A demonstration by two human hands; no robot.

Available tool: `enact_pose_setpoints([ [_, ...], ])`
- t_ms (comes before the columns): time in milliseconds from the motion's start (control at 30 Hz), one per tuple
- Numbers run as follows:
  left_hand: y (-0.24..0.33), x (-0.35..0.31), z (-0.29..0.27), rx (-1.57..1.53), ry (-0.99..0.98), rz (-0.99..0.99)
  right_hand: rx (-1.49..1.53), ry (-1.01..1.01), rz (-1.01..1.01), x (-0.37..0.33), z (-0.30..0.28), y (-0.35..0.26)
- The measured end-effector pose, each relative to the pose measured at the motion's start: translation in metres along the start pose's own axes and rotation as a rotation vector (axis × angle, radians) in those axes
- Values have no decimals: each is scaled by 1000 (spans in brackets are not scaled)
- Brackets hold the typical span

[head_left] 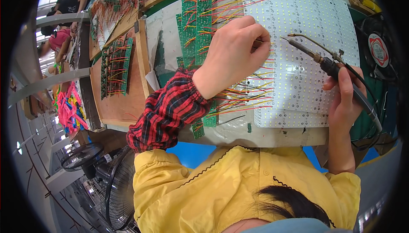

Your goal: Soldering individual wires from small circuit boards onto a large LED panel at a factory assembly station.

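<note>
My right hand point(346, 98) is wrapped round a soldering iron point(330, 67), its tip pointing left over a white LED panel point(306, 79). A thin bent metal tube point(313, 41) runs alongside the iron toward its tip. My left hand point(238, 54), below a red-and-black checked sleeve, is closed in a pinch above the panel's left part, on what looks like a thin wire; the fingertips partly hide it. Green circuit boards point(204, 20) lie left of the panel, partly under my left hand and wrist. Red, yellow and black wires point(238, 98) stretch from them to the panel.
A wooden tray point(123, 109) with more wired boards point(116, 69) stands at the left. Beyond it lies another pile of wired boards point(115, 7). A small round fan point(377, 49) is at the right edge, with cables beneath it. Standing fans point(119, 190) and people are farther left.
</note>
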State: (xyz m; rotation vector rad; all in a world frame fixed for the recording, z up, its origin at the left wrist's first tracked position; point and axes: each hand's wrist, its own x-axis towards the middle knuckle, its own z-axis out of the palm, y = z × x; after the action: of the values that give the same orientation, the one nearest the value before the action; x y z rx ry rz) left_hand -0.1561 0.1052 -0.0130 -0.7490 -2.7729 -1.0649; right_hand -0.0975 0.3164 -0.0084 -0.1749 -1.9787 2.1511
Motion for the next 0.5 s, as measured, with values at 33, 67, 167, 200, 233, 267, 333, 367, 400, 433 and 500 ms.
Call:
enact_pose_setpoints([
  [33, 1, 0, 0, 14, -15, -8, 6, -7, -3, 0, -1, 0],
  [67, 1, 0, -2, 29, -29, -18, -3, 11, -15, 1, -1, -1],
  [167, -5, 6, -9, 154, 190, 318, 0, 52, -22, 0, -5, -2],
  [200, -5, 6, -14, 228, 259, 282, -2, 51, -30, 0, -6, -3],
  [233, -9, 7, -22, 366, 294, 240, -5, 50, -37, 0, -7, -3],
  [267, -13, 9, -31, 503, 330, 198, -1, 51, -39, 1, -7, -3],
  [333, -25, 9, -48, 608, 255, 138, 10, 39, -49, 0, -6, -5],
  [367, -37, 9, -50, 595, 213, 129, 13, 40, -51, -1, -6, -6],
  [400, -42, 10, -51, 588, 153, 113, 11, 34, -47, -1, -6, -5],
  [433, -48, 11, -52, 590, 153, 116, 10, 28, -43, -1, -6, -5],
  [500, -54, 15, -56, 520, 146, 150, 2, 20, -42, -2, -9, -4],
])
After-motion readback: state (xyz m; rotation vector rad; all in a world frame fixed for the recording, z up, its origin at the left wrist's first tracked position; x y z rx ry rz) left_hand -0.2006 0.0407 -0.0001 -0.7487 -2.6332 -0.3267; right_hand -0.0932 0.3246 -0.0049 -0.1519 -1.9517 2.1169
